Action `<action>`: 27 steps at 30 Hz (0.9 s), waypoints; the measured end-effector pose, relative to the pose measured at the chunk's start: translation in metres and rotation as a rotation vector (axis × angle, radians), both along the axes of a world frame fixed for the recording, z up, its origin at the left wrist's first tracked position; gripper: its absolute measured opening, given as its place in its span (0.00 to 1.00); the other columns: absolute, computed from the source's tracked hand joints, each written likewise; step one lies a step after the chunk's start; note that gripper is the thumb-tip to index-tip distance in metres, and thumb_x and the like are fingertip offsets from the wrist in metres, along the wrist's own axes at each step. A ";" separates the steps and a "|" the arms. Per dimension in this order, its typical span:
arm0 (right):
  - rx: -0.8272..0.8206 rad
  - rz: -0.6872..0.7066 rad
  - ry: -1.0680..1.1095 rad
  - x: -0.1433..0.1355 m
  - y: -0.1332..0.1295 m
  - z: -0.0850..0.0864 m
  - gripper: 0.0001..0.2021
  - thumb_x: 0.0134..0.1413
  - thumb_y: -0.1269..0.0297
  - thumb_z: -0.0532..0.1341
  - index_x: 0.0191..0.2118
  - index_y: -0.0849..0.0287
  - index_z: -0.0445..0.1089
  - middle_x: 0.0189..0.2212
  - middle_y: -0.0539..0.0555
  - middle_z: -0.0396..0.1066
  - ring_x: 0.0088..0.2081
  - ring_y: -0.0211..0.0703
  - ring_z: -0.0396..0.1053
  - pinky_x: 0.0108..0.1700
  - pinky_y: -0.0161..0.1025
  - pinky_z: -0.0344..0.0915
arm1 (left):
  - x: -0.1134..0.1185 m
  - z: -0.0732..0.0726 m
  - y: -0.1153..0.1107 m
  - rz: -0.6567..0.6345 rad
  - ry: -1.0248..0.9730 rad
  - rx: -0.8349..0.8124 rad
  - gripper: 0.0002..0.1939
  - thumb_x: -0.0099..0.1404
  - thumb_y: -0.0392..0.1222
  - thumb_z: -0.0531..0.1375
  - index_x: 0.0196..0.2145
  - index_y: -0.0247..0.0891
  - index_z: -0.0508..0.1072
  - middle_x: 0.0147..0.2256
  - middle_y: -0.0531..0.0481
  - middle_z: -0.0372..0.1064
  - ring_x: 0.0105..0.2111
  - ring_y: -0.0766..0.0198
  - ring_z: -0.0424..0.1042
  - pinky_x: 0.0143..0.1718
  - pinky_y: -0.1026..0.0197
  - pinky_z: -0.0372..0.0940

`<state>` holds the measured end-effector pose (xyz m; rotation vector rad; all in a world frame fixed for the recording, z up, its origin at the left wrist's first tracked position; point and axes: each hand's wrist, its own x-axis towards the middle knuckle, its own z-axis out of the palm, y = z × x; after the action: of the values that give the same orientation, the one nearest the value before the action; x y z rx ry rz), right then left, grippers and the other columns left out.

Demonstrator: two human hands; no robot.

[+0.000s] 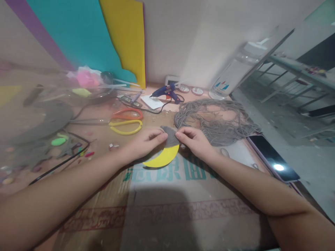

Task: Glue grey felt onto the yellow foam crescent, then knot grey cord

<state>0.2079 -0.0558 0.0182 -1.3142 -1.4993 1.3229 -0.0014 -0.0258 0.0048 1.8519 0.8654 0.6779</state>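
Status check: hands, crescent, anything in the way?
Left grip, right grip: pinching grey end of yellow crescent. Grey yarn beyond right grip, seemingly not blocking.

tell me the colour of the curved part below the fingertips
The curved part is bright yellow, seen best in the head view.

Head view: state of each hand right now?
Left hand: closed, pinching the gray part of the yellow crescent at its left edge.
Right hand: closed, pinching at the gray part's right edge.
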 end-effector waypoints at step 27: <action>0.197 -0.055 -0.079 0.004 0.021 -0.013 0.18 0.51 0.47 0.63 0.29 0.60 0.69 0.21 0.47 0.61 0.22 0.33 0.55 0.26 0.34 0.54 | 0.010 -0.016 0.015 0.246 -0.441 -0.248 0.22 0.59 0.58 0.64 0.37 0.36 0.68 0.27 0.53 0.70 0.22 0.69 0.66 0.23 0.67 0.62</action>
<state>0.2119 -0.0348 0.0053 -1.2830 -1.5925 1.0699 0.0091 -0.0107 -0.0117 1.3171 0.8432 1.0363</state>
